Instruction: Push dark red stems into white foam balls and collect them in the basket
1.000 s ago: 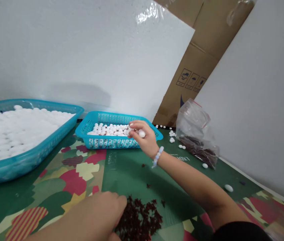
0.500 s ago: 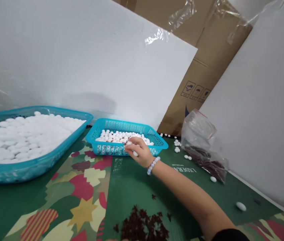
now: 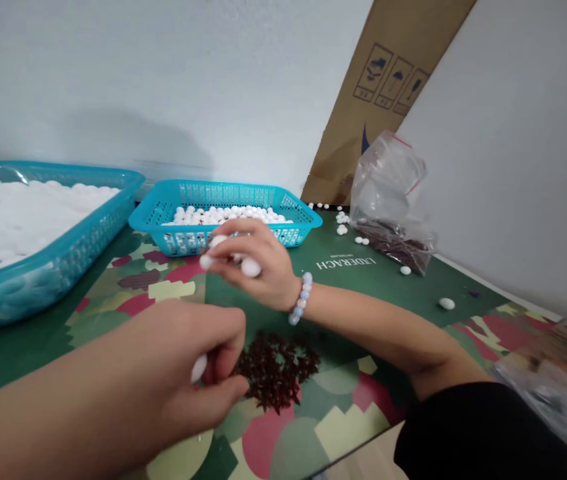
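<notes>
While the right hand [image 3: 266, 263] holds several balls [image 3: 250, 267] before the small basket [image 3: 176, 241], the left hand [image 3: 171, 350], its grip curled around one, hangs beside the brown pile [image 3: 278, 370]. Probably light, smooth, slippery: pinch the balls mid-girth.

1. A plain white wall or board [image 3: 243, 80] stands behind the surface [image 3: 333, 433], with a soft grey shadow [image 3: 133, 140] across its lower part.
2. Beside it, a brown cardboard sheet [image 3: 336, 147] slants upward, printed with dark box symbols [image 3: 396, 80], among them an umbrella.
3. A smooth grey-white wall [image 3: 513, 133] fills the right side, a pale strip [image 3: 503, 288] running along its foot.
4. The surface has a dark green covering with white lettering and red, yellow and sage shapes.
5. Below its front edge shows pale floor [image 3: 366, 460].
6. The light is soft and rather dim.
</notes>
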Action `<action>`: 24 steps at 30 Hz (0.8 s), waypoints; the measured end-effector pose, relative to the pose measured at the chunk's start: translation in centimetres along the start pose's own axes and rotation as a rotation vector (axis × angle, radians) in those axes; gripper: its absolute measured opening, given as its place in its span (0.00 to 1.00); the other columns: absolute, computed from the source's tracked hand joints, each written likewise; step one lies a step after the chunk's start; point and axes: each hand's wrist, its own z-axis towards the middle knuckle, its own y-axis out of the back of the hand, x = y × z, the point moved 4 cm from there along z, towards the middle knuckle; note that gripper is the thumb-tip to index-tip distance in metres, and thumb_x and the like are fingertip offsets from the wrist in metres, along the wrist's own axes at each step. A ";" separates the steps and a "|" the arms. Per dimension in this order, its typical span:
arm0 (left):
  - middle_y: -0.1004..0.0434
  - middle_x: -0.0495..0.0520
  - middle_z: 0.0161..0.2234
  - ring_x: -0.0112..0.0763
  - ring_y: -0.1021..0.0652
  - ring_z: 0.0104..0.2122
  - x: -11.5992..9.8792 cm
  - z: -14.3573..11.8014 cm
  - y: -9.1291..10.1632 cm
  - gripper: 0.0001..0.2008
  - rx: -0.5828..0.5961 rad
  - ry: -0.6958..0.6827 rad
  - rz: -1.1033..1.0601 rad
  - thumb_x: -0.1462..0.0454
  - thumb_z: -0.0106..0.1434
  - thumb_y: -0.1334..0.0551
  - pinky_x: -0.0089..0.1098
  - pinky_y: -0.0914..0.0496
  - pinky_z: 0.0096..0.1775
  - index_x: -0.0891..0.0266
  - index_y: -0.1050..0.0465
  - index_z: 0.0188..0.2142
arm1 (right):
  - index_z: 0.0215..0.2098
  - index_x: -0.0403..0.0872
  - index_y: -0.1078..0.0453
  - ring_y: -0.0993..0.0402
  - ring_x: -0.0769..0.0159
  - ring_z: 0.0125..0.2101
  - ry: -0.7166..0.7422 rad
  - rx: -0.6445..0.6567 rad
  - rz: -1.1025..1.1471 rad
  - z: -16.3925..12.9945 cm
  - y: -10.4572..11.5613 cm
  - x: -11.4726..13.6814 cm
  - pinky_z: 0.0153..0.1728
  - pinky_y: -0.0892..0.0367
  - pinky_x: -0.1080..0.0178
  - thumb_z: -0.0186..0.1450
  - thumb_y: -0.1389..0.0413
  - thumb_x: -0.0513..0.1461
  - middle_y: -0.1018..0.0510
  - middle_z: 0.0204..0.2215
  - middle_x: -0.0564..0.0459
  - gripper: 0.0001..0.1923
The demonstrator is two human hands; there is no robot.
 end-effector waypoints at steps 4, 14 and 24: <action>0.44 0.45 0.13 0.21 0.43 0.14 -1.8 1.3 0.3 0.08 0.211 0.132 0.113 0.66 0.41 0.48 0.23 0.51 0.17 0.62 0.50 0.13 | 0.26 0.47 0.40 0.38 0.74 0.33 -0.173 -0.120 0.037 0.0 2.8 -2.1 0.35 0.36 0.65 0.54 0.53 0.36 0.37 0.28 0.56 0.01; 0.36 0.50 0.22 0.29 0.36 0.23 -0.4 2.0 -1.6 0.08 0.221 0.154 0.051 0.63 0.43 0.49 0.27 0.46 0.24 0.62 0.50 0.16 | 0.23 0.46 0.39 0.38 0.78 0.23 -0.804 -0.307 0.429 -3.7 2.8 -4.4 0.20 0.33 0.72 0.47 0.48 0.38 0.41 0.28 0.56 0.05; 0.37 0.48 0.19 0.26 0.37 0.21 -0.8 1.9 -0.4 0.07 0.139 0.157 0.039 0.62 0.44 0.49 0.25 0.47 0.22 0.62 0.45 0.17 | 0.23 0.46 0.40 0.35 0.79 0.21 -0.889 -0.279 0.704 -1.2 0.3 -1.8 0.20 0.33 0.73 0.47 0.49 0.37 0.38 0.25 0.58 0.05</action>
